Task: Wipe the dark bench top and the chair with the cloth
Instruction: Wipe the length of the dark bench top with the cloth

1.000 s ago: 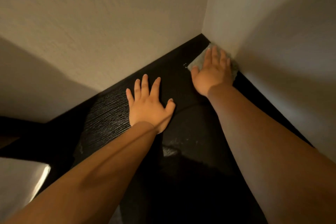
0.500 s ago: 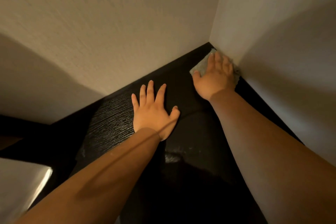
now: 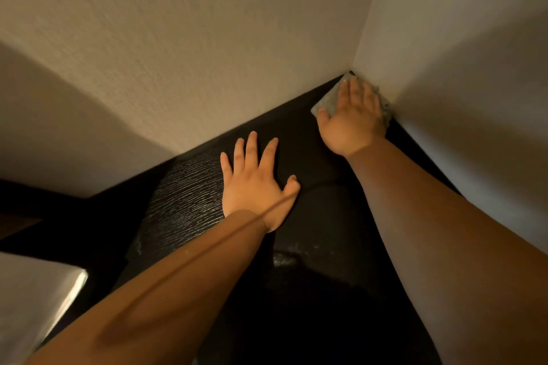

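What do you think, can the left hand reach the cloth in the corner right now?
Probably yes. The left hand lies flat on the bench top, with only bare dark surface between it and the cloth. The right hand presses on most of the cloth, but its left edge shows free.

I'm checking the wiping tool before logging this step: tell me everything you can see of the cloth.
The cloth is a pale grey-green, nubbly-looking fabric that seems to lie flat as a small pad. It sits on the dark bench top, tucked into the far corner where the two walls meet, reaching both. The right hand presses on it with straight fingers and covers its middle, so only its left edge, far tip and right fringe show.
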A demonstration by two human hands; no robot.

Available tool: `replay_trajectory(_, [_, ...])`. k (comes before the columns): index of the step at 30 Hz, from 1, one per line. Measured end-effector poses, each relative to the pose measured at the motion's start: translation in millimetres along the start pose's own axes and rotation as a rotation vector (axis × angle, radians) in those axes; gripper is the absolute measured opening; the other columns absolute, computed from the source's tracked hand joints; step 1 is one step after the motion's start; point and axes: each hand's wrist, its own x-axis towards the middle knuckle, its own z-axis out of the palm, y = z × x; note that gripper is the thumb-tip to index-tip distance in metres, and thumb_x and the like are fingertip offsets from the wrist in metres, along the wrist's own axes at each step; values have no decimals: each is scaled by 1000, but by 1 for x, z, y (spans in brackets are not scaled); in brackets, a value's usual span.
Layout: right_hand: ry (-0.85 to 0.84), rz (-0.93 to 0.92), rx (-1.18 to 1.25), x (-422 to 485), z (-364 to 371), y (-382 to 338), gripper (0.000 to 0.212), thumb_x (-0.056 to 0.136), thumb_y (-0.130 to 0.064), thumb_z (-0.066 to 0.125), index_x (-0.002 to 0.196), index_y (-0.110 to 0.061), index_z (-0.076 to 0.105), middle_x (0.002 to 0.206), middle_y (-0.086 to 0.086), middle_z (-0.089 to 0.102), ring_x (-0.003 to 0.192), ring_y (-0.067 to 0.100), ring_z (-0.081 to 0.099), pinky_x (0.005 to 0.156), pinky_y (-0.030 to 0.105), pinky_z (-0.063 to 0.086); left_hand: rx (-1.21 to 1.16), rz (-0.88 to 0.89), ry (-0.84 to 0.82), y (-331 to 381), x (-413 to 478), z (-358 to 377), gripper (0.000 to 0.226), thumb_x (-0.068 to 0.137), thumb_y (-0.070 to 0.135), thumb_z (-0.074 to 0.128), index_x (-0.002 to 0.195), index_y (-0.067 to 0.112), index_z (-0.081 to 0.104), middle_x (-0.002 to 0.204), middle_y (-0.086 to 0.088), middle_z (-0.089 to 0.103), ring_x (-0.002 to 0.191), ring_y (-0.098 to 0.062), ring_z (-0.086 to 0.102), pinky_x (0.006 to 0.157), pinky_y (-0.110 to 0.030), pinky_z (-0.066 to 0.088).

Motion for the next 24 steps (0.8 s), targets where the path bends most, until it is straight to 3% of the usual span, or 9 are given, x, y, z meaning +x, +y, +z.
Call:
replay_trajectory(6, [-86,-227,-14,-30,4,-3,78,107,-56,27,167,-21,-8,175,-1,-15,161,23,-14,130,43,-8,-2,-5,1,1,0,-1,83,92,69,36,167,38,17,178,-2,2,163,-27,-5,131,-55,-3])
replay_trajectory(13, [-11,79,37,8,-2,-14,80,105,-54,22,167,-10,-2,176,10,-8,161,33,-6,130,46,-3,-8,-8,0,1,1,-1,83,91,69,36,166,38,16,177,-2,2,163,-27,-6,131,-55,-4])
replay_trajectory(15, [-26,89,55,10,-1,-25,79,105,-53,22,167,-11,-2,175,11,-8,161,34,-8,130,47,-5,-11,-7,-4,1,1,-1,83,91,69,36,166,38,16,177,-2,1,163,-27,-7,130,-56,-4])
replay_trajectory(22, [-97,-335,-12,-19,1,-16,75,108,-54,30,168,-24,-2,176,-3,-10,161,21,-11,130,41,-7,-15,-15,-21,0,2,-1,85,91,69,38,166,38,15,178,-1,-2,163,-26,-9,130,-56,-6])
replay_trajectory(24, [-97,-368,-13,-12,-1,-4,75,108,-55,32,168,-26,-1,176,-6,-8,161,18,-10,129,37,-8,-19,-15,-21,1,2,-2,84,91,69,38,166,39,15,178,-1,-2,163,-26,-9,130,-55,-6])
